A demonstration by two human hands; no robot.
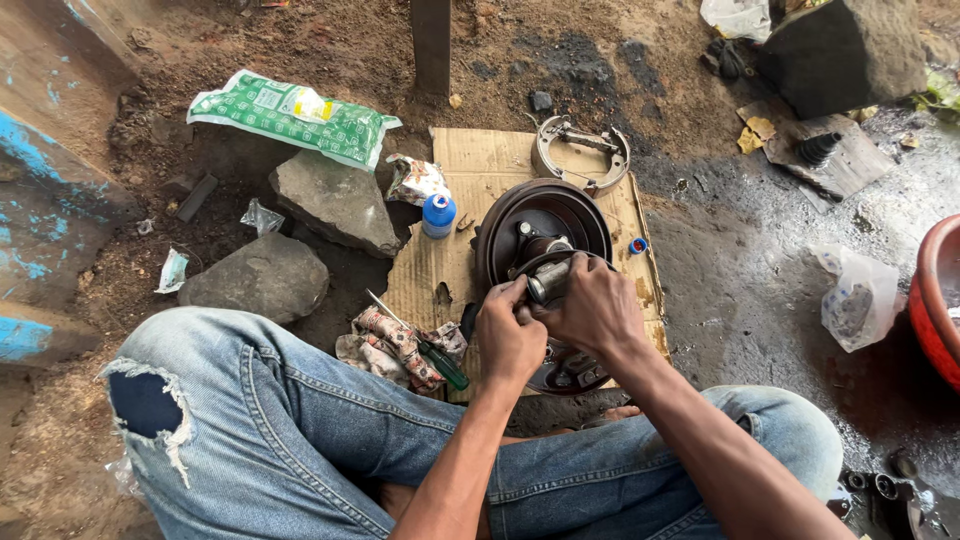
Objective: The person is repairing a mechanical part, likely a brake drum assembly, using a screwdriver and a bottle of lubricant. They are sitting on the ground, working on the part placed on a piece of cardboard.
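Note:
A dark round brake drum [555, 215] lies on a sheet of cardboard [470, 160] on the dirt ground. A metal hub assembly with a short grey shaft [549, 283] rests at its near edge. My left hand [508, 335] grips the assembly from the left. On the right, my right hand [592, 308] wraps around the shaft. The two hands touch each other over the part and hide its middle. My knees in blue jeans frame the bottom of the view.
A green-handled screwdriver [440, 362] lies on a patterned rag [395, 345] left of my hands. A blue-capped bottle [438, 215], brake shoes [582, 150], two grey stones [255, 278], a green bag [295, 115], a red basin [940, 300] and a plastic bag [858, 300] surround the cardboard.

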